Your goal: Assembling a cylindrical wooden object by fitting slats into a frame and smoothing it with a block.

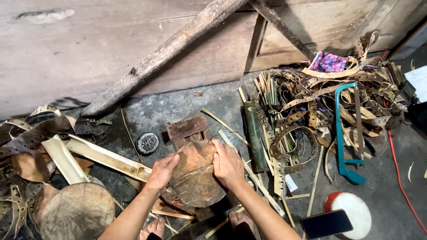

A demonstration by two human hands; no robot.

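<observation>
- A weathered wooden wall (89, 49) closes the scene at 12 o'clock, a rough pole (164, 55) leaning across it.
- At 2 o'clock a heap of punched leather strips (311, 111) spreads over the concrete floor (209, 100), a teal hacksaw (344, 133) lying in it.
- Split bamboo lengths (102, 155) lie at 9 o'clock; a second round brown disc (75, 213) sits at 7 o'clock.
- Dead centre, I hold a round brown leather-like disc (193, 175) over a small wooden block (187, 129).
- My left hand (161, 171) clasps its 9 o'clock edge, fingers curled around the rim.
- My right hand (227, 164) clamps its 3 o'clock edge, thumb on top.
- The disc looks whole and already cut round; I judge no punching or trimming has begun on it.
- A tin of nails (147, 143) waits at 11 o'clock; a dark phone (327, 223) rests at 5 o'clock.
</observation>
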